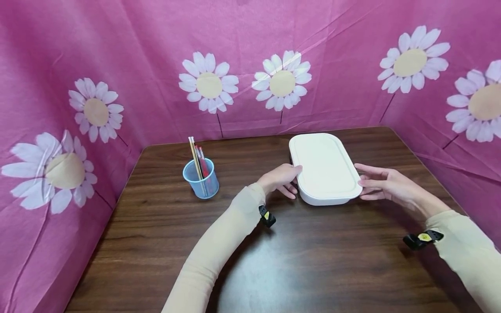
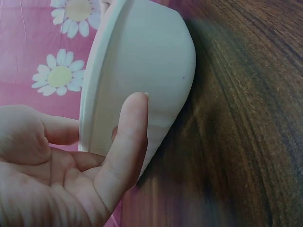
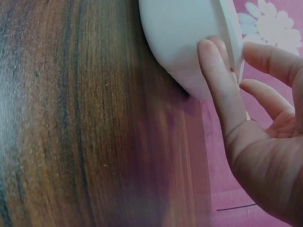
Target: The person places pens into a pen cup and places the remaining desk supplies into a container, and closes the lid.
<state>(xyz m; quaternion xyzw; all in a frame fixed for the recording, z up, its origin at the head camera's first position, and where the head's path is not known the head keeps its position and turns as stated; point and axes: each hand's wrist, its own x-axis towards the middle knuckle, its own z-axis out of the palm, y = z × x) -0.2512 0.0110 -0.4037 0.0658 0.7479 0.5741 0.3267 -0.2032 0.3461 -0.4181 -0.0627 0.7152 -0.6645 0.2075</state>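
A white lidded box [image 1: 326, 165] with rounded corners lies on the table, its lid on. My left hand [image 1: 282, 178] grips its left long side, with the thumb over the lid's edge and the other fingers lower down the wall. In the left wrist view a finger [image 2: 128, 132] of that hand lies along the box's side wall [image 2: 147, 56]. At the near right corner my right hand [image 1: 385, 187] holds the lid's rim between fingers and thumb. The right wrist view shows one finger [image 3: 215, 71] against the box wall [image 3: 180, 38], others at the rim.
A blue mesh pen cup [image 1: 203, 180] with several brushes or pens [image 1: 199, 158] in it stands left of the box. Dark wood-grain covers the tabletop [image 1: 266, 265]. Pink cloth [image 1: 242, 39] with white daisies hangs along the table's back and sides.
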